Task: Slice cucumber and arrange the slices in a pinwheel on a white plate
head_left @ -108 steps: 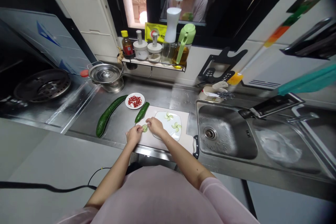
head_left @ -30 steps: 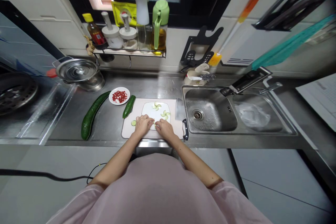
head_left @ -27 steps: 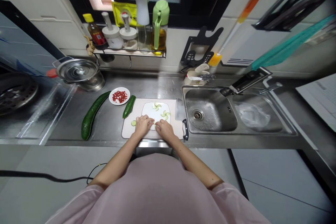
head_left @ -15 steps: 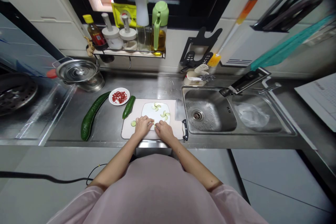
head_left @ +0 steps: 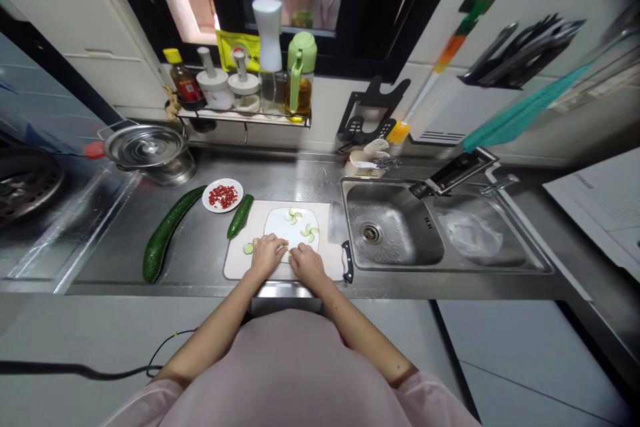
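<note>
On a pale cutting board [head_left: 231,269] lies a white square plate [head_left: 280,225]. Thin cucumber slices [head_left: 293,215] form a pinwheel near its far edge, and a second pinwheel of slices [head_left: 310,233] sits on its right. Over the plate's near edge, my left hand [head_left: 267,255] and my right hand [head_left: 306,263] meet almost fingertip to fingertip. Both have fingers closed on small pale-green cucumber slices, mostly hidden under the fingertips. A round cucumber piece [head_left: 249,249] rests left of my left hand. Behind it is a cut cucumber [head_left: 241,216], overlapping the board's left edge.
A knife with a black handle [head_left: 348,261] lies at the board's right. Left are a long cucumber [head_left: 167,233], a plate of chopped red pieces [head_left: 205,199] and a steel pot [head_left: 175,170]. A double sink [head_left: 400,265] is right; a bottle rack [head_left: 240,117] hangs behind.
The whole view has tilted up a little, so everything appears lower. My hands stay together at the plate's near edge, with only slight finger movement.
</note>
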The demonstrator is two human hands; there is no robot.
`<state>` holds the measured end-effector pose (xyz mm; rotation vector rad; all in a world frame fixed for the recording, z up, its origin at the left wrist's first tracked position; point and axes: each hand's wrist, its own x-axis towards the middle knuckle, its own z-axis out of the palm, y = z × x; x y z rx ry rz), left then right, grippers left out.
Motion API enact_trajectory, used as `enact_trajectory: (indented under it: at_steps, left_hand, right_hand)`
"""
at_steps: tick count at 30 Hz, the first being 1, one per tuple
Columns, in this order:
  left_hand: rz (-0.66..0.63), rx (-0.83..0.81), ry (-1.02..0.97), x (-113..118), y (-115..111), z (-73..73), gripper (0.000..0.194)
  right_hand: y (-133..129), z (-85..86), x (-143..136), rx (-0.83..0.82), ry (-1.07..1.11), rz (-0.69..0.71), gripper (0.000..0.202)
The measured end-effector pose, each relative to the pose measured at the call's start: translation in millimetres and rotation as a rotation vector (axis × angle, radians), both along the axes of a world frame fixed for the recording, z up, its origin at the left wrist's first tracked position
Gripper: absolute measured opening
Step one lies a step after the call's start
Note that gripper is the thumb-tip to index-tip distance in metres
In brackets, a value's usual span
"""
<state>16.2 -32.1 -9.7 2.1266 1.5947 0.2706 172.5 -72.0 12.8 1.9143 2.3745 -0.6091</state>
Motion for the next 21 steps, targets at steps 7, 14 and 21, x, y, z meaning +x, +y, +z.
enact_trajectory:
  at_steps: [7, 14, 21]
  left_hand:
    - [0.067, -0.019, -0.023, 5, -3, 3.4, 0.023]
    - [0.102, -0.039, -0.049, 7, -3, 3.9, 0.022]
    - [0.297, -0.008, -0.23, 5, -5, 6.3, 0.019]
  right_hand:
    - [1, 2.8, -1, -0.011, -0.014, -0.002, 0.025]
    - [1, 3.0, -1, -0.001, -0.007, -0.007, 0.026]
    - [1, -8.7, 6, 0.098, 0.136, -0.118, 0.03]
